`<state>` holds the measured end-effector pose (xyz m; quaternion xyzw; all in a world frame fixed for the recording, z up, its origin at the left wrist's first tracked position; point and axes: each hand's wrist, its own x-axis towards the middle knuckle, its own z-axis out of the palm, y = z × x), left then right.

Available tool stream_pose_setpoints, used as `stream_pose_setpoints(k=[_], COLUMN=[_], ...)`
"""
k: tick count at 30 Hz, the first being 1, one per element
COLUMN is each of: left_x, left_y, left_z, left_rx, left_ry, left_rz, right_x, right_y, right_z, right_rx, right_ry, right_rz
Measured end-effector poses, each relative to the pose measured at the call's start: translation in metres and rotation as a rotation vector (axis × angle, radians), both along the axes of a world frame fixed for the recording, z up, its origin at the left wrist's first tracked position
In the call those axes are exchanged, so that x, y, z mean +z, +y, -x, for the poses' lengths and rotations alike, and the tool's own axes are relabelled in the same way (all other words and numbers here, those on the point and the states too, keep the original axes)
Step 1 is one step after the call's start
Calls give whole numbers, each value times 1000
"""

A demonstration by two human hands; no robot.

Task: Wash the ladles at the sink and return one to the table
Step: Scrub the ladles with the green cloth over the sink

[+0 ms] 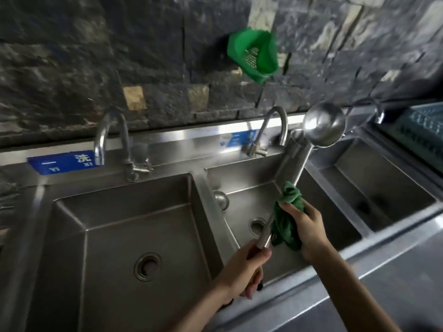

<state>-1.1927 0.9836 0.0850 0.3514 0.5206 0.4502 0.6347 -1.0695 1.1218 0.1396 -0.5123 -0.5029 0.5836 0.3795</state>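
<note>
A long steel ladle (323, 125) slants up over the middle sink basin (244, 185), its bowl raised near the right tap. My left hand (242, 269) grips the dark end of its handle at the basin's front edge. My right hand (305, 226) grips a crumpled green cloth (286, 212), which is wrapped against the ladle's shaft about halfway up. A second handle seems to lie alongside the first near the bowl; I cannot tell whether it is another ladle.
Three steel basins sit side by side: a large left basin (115, 226) with a drain, the middle one, and a right basin (374, 188). Two curved taps (112, 140) (275, 125) rise behind. A green dustpan-like scoop (254, 56) hangs on the stone wall. A blue crate (419, 130) stands far right.
</note>
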Motion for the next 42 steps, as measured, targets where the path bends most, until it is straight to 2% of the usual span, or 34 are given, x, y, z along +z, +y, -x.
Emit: stream_pose_setpoints(k=[3,5,7,9,11,13,17,21,26,36,40,42], left_x=[-9,-18,-25,-37,-52,-70,-94,-115,-133,-159,-174,-180], left_y=[-1,2,6,17,35,51,80,115,147,162,160,161], left_z=[-19,-31,-35,-41,-47,-52,-57,-64,-63,-61,-70,-76], left_rx=[-60,-50,-8,37,83,119,180,234,119,-109,-103,-107], left_ry=[5,21,128,332,537,667,789,800,1043,1094,1148,1107], left_rz=[135,147,148,180,230,273,404,557,664,768,785,796], right_x=[-30,-55,-79,-104,-128,-154,-188,-225,-262,-304,-315,-316], right_y=[-4,0,8,23,41,61,93,119,131,132,131,132], right_z=[-15,-24,-28,-29,-25,-16,19,52,75,74,72,69], right_rx=[-103,-148,-169,-161,-104,-17,210,379,514,600,631,659], right_ry=[-36,-68,-125,-200,-269,-339,-551,-662,-787,-855,-842,-837], right_rz=[93,177,249,302,365,405,397,405,414,434,437,437])
